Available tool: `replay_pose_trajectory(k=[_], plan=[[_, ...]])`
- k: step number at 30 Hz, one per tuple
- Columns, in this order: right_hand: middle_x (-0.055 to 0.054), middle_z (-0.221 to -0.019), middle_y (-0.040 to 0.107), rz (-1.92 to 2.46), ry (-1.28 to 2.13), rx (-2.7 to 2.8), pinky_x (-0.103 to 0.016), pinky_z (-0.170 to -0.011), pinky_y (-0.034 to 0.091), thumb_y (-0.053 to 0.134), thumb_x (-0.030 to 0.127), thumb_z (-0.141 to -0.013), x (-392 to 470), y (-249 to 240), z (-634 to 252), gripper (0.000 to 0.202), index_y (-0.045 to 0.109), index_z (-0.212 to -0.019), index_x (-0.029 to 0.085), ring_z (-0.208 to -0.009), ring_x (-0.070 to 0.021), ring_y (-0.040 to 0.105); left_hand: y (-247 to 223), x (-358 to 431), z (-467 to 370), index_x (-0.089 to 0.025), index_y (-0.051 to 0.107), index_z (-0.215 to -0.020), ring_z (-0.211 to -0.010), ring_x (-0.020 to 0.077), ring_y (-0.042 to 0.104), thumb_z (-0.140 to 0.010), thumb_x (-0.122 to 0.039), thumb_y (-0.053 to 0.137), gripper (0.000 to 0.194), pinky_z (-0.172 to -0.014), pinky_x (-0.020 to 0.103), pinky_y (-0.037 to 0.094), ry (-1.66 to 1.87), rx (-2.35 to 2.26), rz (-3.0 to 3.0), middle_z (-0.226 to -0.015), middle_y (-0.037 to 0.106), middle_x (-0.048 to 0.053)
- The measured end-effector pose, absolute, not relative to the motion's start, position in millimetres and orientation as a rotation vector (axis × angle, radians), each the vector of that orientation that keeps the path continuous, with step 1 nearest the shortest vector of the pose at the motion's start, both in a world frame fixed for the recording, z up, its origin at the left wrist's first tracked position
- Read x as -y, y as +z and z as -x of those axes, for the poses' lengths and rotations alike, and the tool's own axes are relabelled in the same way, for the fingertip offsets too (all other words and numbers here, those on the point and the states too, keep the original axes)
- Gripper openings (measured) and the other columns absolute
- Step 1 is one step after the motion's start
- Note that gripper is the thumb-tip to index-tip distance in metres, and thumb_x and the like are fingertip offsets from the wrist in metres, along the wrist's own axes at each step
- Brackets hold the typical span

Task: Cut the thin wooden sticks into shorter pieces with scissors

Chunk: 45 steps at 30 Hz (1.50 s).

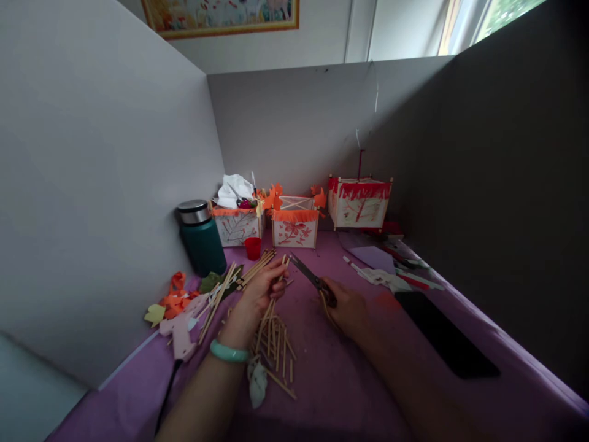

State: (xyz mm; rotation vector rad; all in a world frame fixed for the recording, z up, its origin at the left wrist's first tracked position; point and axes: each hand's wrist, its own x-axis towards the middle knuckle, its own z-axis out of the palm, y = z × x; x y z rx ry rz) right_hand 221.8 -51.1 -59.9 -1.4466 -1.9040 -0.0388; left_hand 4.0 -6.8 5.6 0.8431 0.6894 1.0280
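Note:
My left hand (267, 283) is closed round thin wooden sticks (285, 260), whose tips stand up past the fingers. My right hand (343, 305) grips the handles of dark scissors (307, 271). The scissor blades point up and left, and their tips lie close to the tops of the held sticks. Whether blades and sticks touch is too small to tell. Below my left hand, a loose pile of short wooden sticks (277, 344) lies on the purple tabletop (340, 380). A crumpled pale scrap (257, 383) rests beside this pile.
Paper lanterns (294, 233) stand at the back, near a red cup (253, 248). At left are a green bottle (202, 239), a glue gun (181, 337) and longer sticks (218, 301). A black phone-like slab (446, 334) lies right. Grey panels (294, 129) enclose the table.

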Motion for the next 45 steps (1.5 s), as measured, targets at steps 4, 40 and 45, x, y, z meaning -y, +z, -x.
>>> replay_pose_trajectory(k=[4,40,45], plan=[[-0.007,-0.099,0.076,1.507,-0.089,1.919,-0.029,-0.069,0.047,0.053,0.032,-0.092,54,-57,-218,0.033,0.069,-0.118,0.021,-0.082,-0.0216,0.071,4,6,-4,-0.018,0.051,-0.091,-0.033,0.0003,0.029,-0.066,-0.024,0.084,0.042,-0.034,0.014,0.012,1.018,-0.686,-0.864,-0.065,0.055,-0.007],[-0.007,-0.101,0.078,1.511,-0.056,1.955,-0.028,-0.068,0.047,0.05,0.033,-0.092,50,-59,-229,0.033,0.071,-0.116,0.023,-0.083,-0.0214,0.072,-1,-1,0,-0.017,0.059,-0.1,-0.034,0.0026,0.036,-0.068,-0.023,0.081,0.039,-0.033,0.015,0.019,1.064,-0.779,-0.906,-0.068,0.061,-0.004],[-0.008,-0.102,0.077,1.537,-0.08,1.973,-0.029,-0.07,0.048,0.051,0.035,-0.093,54,-55,-226,0.036,0.07,-0.12,0.021,-0.086,-0.0228,0.072,-2,0,1,-0.016,0.06,-0.1,-0.033,0.0027,0.034,-0.067,-0.026,0.082,0.041,-0.033,0.016,0.019,1.07,-0.761,-0.927,-0.067,0.061,-0.004]])
